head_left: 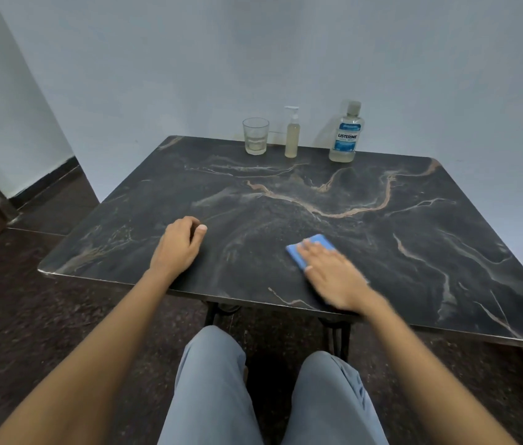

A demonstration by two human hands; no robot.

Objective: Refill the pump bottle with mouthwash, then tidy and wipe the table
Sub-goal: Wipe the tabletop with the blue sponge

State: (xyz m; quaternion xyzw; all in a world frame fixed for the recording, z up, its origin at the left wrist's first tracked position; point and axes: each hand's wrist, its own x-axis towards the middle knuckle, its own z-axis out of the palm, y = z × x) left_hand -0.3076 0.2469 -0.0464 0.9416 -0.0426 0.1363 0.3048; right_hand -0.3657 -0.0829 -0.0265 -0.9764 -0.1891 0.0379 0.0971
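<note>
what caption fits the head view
Right hand presses a blue cloth on the dark marbled table, left hand curled; clear glass, slim pump bottle and mouthwash bottle at the back.

Upright pump bottle [291, 136], mouthwash bottle [346, 136] at far table [253, 194] edge; blue cloth [314, 244] nearer.

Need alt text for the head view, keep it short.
The right hand presses a blue cloth flat on a dark marbled table; the left hand rests curled nearby. A glass, pump bottle and mouthwash bottle stand at the far edge.

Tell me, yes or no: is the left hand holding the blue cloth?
No, the right hand presses flat on the blue cloth; the left hand rests curled on the table.
</note>
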